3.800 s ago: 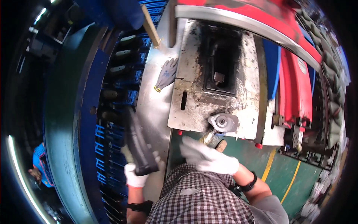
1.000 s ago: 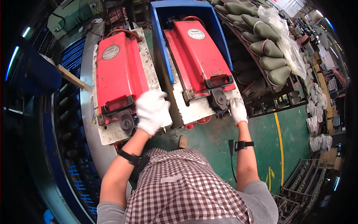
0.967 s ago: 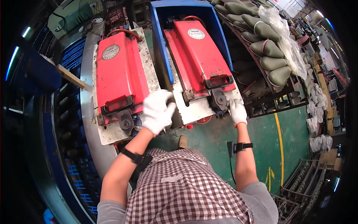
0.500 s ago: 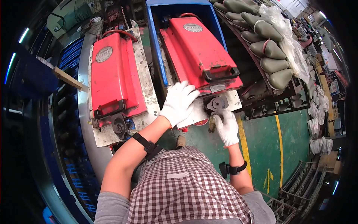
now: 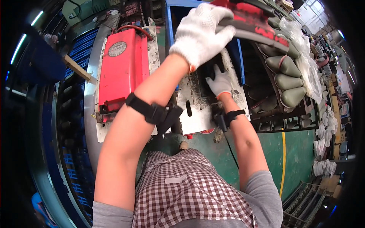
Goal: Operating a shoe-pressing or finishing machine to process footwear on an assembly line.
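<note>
My left hand (image 5: pixel 201 34), in a white knit glove, grips the near edge of the red machine cover (image 5: pixel 251 19), which is tilted up at the top of the view. Below it, my right hand (image 5: pixel 221 81), gloved too, reaches over the dark recess in the worn pale machine bed (image 5: pixel 197 114) that the cover lay on. Its thumb and forefinger are apart and nothing shows in them. What lies deep in the recess is too dark to make out. A second red cover (image 5: pixel 123 72) lies lowered on the machine to the left.
Olive-green boot-shaped pieces (image 5: pixel 291 81) fill a rack on the right, partly under clear plastic sheeting (image 5: pixel 304 60). A blue frame (image 5: pixel 240 62) borders the opened machine. A wooden bar (image 5: pixel 78 68) juts in at left. A yellow line (image 5: pixel 283 159) marks the green floor.
The right-hand red cover has swung up, with my left hand rising on its edge. My right hand has moved forward from the dark fitting at its front to the exposed recess.
</note>
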Demonstrator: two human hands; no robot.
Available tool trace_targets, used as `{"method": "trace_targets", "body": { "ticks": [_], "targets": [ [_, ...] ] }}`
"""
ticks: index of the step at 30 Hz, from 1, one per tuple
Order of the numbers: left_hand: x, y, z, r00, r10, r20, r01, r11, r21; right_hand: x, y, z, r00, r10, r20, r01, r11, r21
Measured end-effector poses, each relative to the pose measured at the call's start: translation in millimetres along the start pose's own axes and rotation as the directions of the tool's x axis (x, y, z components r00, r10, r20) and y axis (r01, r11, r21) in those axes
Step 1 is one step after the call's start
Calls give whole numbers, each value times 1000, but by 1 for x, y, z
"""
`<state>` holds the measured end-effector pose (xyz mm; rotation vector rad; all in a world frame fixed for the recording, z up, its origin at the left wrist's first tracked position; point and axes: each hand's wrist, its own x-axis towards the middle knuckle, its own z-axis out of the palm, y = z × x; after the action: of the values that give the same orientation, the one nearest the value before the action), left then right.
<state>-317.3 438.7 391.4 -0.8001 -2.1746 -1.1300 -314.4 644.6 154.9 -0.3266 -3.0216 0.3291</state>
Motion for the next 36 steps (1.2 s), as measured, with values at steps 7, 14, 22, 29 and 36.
{"method": "trace_targets", "body": {
  "ticks": [7, 14, 22, 29, 36],
  "targets": [
    [-42, -23, -27, 974, -224, 28, 216, 886, -411, -11, 49, -42, 905, 41, 423, -425, 95, 900],
    [-236, -63, -88, 574, -682, 453, 753, 222, -619, -125, -16, -21, 858, -175, 482, -513, -294, 807],
    [-299, 23, -99, 545, -775, 321, 415, -83, -906, -190, -116, -40, 650, -707, 278, -94, 289, 953],
    [-451, 5, -185, -37, -999, 16, -3, -16, -1000, -191, -194, -24, 538, -842, 19, 579, 386, 718],
    [-584, -107, -290, -646, -732, -214, 397, -84, -914, -210, -196, 22, 599, -782, -173, 794, 550, 261]
  ]
}}
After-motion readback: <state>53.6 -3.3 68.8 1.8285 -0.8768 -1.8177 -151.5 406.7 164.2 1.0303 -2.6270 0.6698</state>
